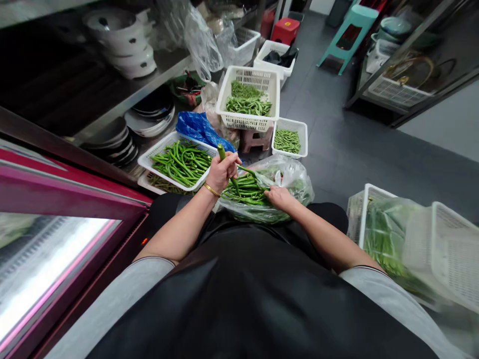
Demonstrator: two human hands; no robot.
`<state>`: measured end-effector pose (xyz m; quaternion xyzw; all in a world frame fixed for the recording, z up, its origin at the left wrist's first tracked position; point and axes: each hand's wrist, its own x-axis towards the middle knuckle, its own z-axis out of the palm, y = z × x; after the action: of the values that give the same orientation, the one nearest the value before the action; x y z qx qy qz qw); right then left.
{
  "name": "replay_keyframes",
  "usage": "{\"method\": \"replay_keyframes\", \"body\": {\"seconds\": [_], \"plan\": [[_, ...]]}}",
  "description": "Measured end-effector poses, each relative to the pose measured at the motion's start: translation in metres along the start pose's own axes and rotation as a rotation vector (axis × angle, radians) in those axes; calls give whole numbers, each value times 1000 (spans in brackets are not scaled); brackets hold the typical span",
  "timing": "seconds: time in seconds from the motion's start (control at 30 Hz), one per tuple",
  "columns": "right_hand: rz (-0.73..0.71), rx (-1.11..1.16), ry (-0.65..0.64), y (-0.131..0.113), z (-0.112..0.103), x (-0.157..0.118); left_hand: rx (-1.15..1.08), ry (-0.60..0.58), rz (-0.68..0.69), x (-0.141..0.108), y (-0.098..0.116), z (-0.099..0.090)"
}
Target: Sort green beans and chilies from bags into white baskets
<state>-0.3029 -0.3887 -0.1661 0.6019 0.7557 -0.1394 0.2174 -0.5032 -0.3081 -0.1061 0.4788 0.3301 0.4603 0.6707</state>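
Head view: left hand [222, 172] closed around long beans [221, 153]; right hand [280, 197] curled over bagged beans [243, 192], inside a clear plastic bag [294, 177] at the lap. Just left, a white plastic basket [160, 152] holds more long beans. Beyond, a fuller white basket [239, 119] of cut beans sits on a pink stool [256, 142].

Nothing in this view is showing any readable text, label, brand, number or sign.
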Motion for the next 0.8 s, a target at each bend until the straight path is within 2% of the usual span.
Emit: {"method": "replay_keyframes", "body": {"seconds": [0.03, 0.1, 0.17, 0.23, 0.33, 0.4, 0.47, 0.5, 0.57, 0.63, 0.7, 0.73, 0.8], "plan": [[15, 7, 26, 2, -1, 2, 2, -21, 3, 1, 2, -3], [59, 70, 163, 12, -13, 2, 65, -77, 2, 3, 2, -6], [68, 193, 377, 25, -33, -5, 151, -155, -8, 4, -6, -6], [-13, 355, 604, 32, -54, -14, 225, -273, -4, 6, -17, 0], [-152, 489, 872, 24, -74, -21, 324, -478, 50, 10, -35, 18], [-108, 418, 950, 14, -76, -20, 399, -526, 60, 10, -43, 27], [48, 291, 918, 6, -71, -17, 451, -493, 5, 8, -44, 28], [134, 242, 857, 4, -66, -14, 457, -461, -36, 7, -43, 24], [235, 187, 639, -3, -53, -8, 406, -360, -99, 5, -36, 11], [186, 155, 367, -15, -38, 0, 282, -212, -104, 4, -25, -5], [38, 127, 153, -35, -24, 11, 168, -68, -48, 4, -13, -18], [-31, 116, 89, -46, -20, 17, 141, -30, -13, 3, -8, -22], [-108, 106, 33, -59, -16, 27, 161, -32, 34, 2, 2, -26]]}}
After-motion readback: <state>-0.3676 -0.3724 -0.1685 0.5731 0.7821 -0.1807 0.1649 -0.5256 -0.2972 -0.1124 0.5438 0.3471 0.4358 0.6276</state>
